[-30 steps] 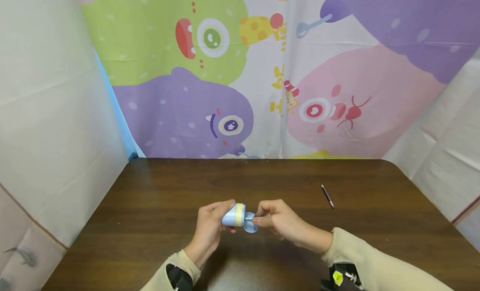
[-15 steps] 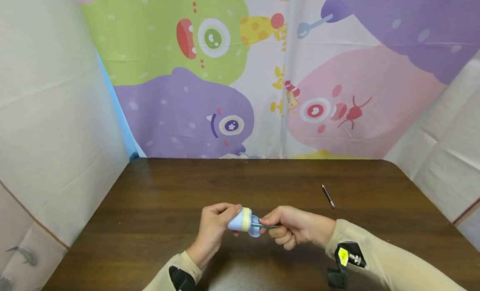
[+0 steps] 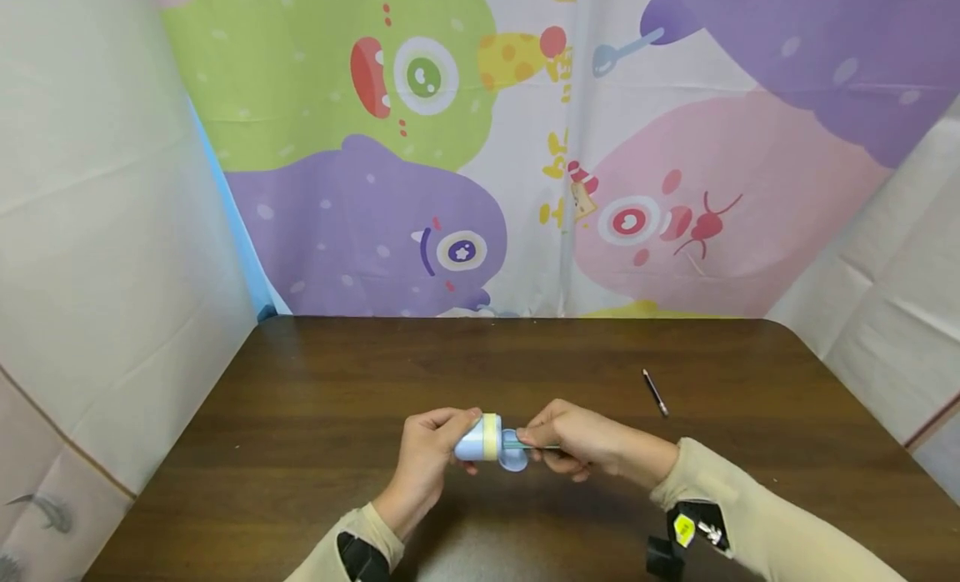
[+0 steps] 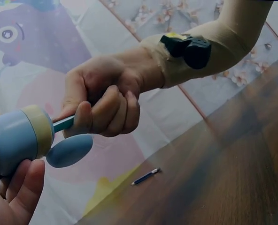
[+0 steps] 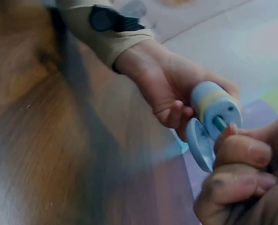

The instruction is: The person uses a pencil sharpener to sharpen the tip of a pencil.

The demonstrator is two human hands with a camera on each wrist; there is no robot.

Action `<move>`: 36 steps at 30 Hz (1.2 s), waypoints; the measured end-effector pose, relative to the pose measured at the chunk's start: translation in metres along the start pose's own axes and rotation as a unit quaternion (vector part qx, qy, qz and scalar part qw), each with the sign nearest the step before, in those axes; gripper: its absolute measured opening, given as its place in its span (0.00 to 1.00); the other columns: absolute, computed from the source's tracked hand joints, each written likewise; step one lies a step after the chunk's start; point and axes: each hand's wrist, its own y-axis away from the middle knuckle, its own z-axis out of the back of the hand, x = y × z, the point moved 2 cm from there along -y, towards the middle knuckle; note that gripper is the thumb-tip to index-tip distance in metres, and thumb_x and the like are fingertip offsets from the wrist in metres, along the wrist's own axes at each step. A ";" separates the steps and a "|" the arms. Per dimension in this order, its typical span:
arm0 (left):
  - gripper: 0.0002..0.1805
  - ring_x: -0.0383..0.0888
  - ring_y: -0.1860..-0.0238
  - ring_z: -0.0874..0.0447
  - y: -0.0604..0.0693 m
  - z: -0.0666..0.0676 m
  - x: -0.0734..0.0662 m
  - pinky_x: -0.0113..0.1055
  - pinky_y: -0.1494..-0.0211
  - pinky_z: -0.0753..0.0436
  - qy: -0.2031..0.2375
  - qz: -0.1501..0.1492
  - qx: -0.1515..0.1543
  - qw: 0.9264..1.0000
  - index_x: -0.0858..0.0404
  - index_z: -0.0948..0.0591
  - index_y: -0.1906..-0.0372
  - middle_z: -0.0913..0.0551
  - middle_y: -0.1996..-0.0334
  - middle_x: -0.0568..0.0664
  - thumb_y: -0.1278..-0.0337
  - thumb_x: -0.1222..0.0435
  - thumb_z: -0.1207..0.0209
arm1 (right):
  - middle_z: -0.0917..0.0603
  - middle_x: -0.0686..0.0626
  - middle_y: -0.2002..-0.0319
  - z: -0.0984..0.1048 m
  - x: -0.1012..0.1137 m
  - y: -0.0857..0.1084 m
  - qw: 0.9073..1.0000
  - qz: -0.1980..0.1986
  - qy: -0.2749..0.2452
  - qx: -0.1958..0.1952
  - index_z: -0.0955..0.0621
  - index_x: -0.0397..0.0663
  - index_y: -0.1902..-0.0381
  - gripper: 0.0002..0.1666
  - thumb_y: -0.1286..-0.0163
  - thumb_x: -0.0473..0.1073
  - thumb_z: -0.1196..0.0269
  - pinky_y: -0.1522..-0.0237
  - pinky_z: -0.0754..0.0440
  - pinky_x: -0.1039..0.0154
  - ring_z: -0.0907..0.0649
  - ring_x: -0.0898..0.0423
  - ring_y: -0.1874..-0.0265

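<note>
My left hand grips a light blue pencil sharpener with a yellow band, held on its side above the table. Its oval flip lid hangs open at the end facing right. In the right wrist view a green pencil sits in one hole of the sharpener's end; a smaller dark hole shows beside it. My right hand pinches this pencil between thumb and forefinger, close to the lid, the other fingers curled. The pencil's tip is hidden inside the sharpener.
A second, dark pencil with a pale end lies on the brown wooden table, behind and right of my hands. A cartoon-printed curtain hangs at the table's far edge, with pale cloth on both sides.
My right hand has rolled over and back while pinching the green pencil, after shifting its hold outward. Both hands and the sharpener sit slightly farther right than a second ago.
</note>
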 end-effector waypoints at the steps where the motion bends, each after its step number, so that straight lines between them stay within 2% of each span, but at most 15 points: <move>1: 0.12 0.40 0.83 0.25 0.001 -0.001 0.000 0.30 0.85 0.23 -0.001 0.000 0.005 1.000 0.84 0.18 0.70 0.17 0.75 0.55 0.45 0.72 0.36 | 0.42 0.58 0.93 0.001 -0.001 0.000 1.000 -0.010 -0.013 0.016 0.28 0.41 0.80 0.21 0.25 0.42 0.48 0.90 0.48 0.68 0.46 0.64 0.94; 4: 0.13 0.40 0.83 0.25 0.002 -0.002 -0.001 0.30 0.85 0.23 -0.006 -0.002 0.012 1.000 0.85 0.19 0.69 0.18 0.78 0.53 0.45 0.73 0.36 | 0.43 0.59 0.93 0.005 -0.005 0.000 0.995 -0.037 -0.060 0.070 0.30 0.43 0.79 0.21 0.24 0.43 0.50 0.90 0.50 0.68 0.48 0.65 0.94; 8: 0.14 0.40 0.83 0.25 0.003 -0.003 -0.002 0.30 0.86 0.23 -0.008 -0.009 0.024 1.000 0.87 0.21 0.69 0.18 0.78 0.52 0.46 0.73 0.36 | 0.42 0.60 0.93 0.007 -0.010 0.000 0.984 -0.049 -0.107 0.132 0.32 0.48 0.79 0.21 0.22 0.43 0.55 0.90 0.48 0.69 0.47 0.66 0.94; 10: 0.14 0.39 0.83 0.25 0.003 -0.002 -0.004 0.31 0.86 0.23 -0.006 -0.015 0.030 0.999 0.87 0.21 0.68 0.18 0.78 0.51 0.46 0.74 0.36 | 0.41 0.61 0.93 0.007 -0.012 0.000 0.979 -0.049 -0.124 0.154 0.33 0.50 0.80 0.22 0.22 0.43 0.57 0.90 0.47 0.70 0.46 0.66 0.94; 12: 0.13 0.39 0.83 0.24 0.001 0.000 -0.007 0.31 0.86 0.23 0.003 -0.022 0.023 0.999 0.86 0.20 0.69 0.17 0.77 0.52 0.46 0.74 0.36 | 0.41 0.62 0.93 0.009 -0.014 0.002 0.977 -0.044 -0.136 0.160 0.34 0.52 0.81 0.23 0.22 0.43 0.58 0.90 0.47 0.71 0.46 0.67 0.93; 17: 0.06 0.40 0.83 0.24 -0.006 0.009 -0.013 0.30 0.86 0.22 0.039 -0.029 -0.011 0.999 0.73 0.15 0.74 0.16 0.73 0.54 0.46 0.74 0.37 | 0.42 0.62 0.92 0.020 -0.017 0.011 0.980 -0.029 -0.143 0.137 0.37 0.52 0.82 0.23 0.22 0.43 0.58 0.89 0.45 0.72 0.44 0.67 0.93; 19: 0.06 0.40 0.82 0.25 -0.008 0.011 -0.015 0.31 0.86 0.22 0.044 -0.024 -0.010 0.999 0.70 0.15 0.75 0.16 0.72 0.55 0.46 0.74 0.38 | 0.41 0.62 0.92 0.023 -0.017 0.013 0.982 -0.025 -0.139 0.127 0.37 0.52 0.81 0.23 0.21 0.44 0.57 0.89 0.44 0.72 0.44 0.67 0.93; 23: 0.06 0.40 0.82 0.24 -0.008 0.011 -0.016 0.31 0.85 0.22 0.042 -0.013 0.000 0.999 0.69 0.15 0.76 0.17 0.72 0.54 0.46 0.73 0.38 | 0.41 0.61 0.90 0.025 -0.017 0.015 0.984 -0.016 -0.134 0.119 0.36 0.51 0.80 0.23 0.21 0.46 0.55 0.88 0.42 0.71 0.43 0.66 0.92; 27: 0.07 0.39 0.84 0.25 -0.007 0.009 -0.015 0.30 0.85 0.22 0.046 -0.009 0.001 0.999 0.67 0.15 0.77 0.18 0.76 0.53 0.46 0.73 0.38 | 0.40 0.60 0.89 0.026 -0.019 0.016 0.985 -0.007 -0.131 0.111 0.33 0.50 0.79 0.22 0.21 0.45 0.55 0.87 0.42 0.70 0.41 0.66 0.91; 32: 0.09 0.39 0.85 0.25 -0.006 0.010 -0.014 0.30 0.86 0.23 0.057 0.002 0.006 0.998 0.64 0.15 0.78 0.20 0.81 0.52 0.45 0.72 0.39 | 0.34 0.58 0.85 0.037 -0.024 0.019 0.989 0.035 -0.113 0.089 0.25 0.45 0.67 0.16 0.20 0.45 0.54 0.82 0.34 0.69 0.35 0.65 0.87; 36: 0.09 0.39 0.85 0.25 -0.007 0.010 -0.012 0.29 0.86 0.23 0.059 0.015 0.011 0.998 0.63 0.15 0.78 0.20 0.80 0.51 0.44 0.71 0.39 | 0.28 0.55 0.81 0.055 -0.025 0.026 0.991 0.067 -0.103 0.055 0.25 0.44 0.54 0.11 0.20 0.43 0.53 0.78 0.28 0.68 0.31 0.63 0.84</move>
